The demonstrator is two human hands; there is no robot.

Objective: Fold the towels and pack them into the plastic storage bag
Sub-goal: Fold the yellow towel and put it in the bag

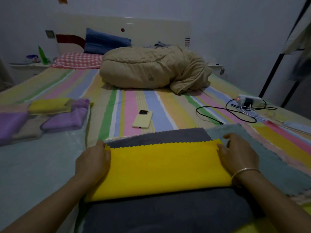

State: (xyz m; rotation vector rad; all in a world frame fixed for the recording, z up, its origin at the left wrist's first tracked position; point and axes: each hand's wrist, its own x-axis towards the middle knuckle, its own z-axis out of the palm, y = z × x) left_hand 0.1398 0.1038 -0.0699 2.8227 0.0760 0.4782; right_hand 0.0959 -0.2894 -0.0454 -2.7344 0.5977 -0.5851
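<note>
On a bed with a striped sheet [148, 101], the folded yellow towel [165, 167] lies near, atop a grey towel [168, 214]. The left hand [94, 163] grips its left end and the right hand [239, 153] pinches its far right corner. To the left, the plastic storage bag [79, 138] holds folded towels [64, 120]. Farther off are a phone [142, 119], a power strip [249, 100], a bundled beige quilt [151, 68] and pale walls.

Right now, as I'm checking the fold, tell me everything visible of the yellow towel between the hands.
The yellow towel is a smooth, thin-looking cloth with a zigzag far edge, folded into a wide flat band. It lies across a grey towel on the bed. The left hand grips its left end and the right hand pinches its far right corner.
</note>
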